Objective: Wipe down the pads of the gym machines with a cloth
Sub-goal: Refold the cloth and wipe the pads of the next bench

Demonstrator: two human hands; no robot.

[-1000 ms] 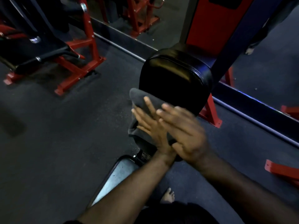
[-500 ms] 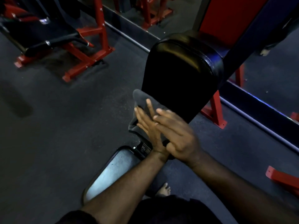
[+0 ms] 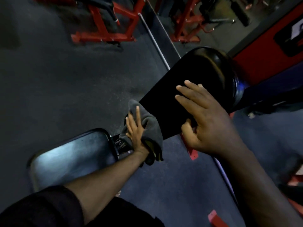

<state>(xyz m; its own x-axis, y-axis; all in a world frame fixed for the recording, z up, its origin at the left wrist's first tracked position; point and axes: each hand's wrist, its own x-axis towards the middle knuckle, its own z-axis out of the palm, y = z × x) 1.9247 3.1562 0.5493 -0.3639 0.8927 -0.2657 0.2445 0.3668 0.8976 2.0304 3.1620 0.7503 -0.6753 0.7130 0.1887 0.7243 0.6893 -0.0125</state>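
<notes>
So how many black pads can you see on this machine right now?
2. The back pad runs up the middle under the right hand, cloth at its lower-left edge; the seat pad sits lower left. Others may be out of view.

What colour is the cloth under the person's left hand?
Dark grey. The cloth shows in the head view, pressed by the left hand against the black pad.

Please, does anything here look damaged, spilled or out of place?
Nothing stands out. The left hand presses the grey cloth on the lower edge of the black back pad, the right hand lies flat on it. The pad looks whole.
</notes>
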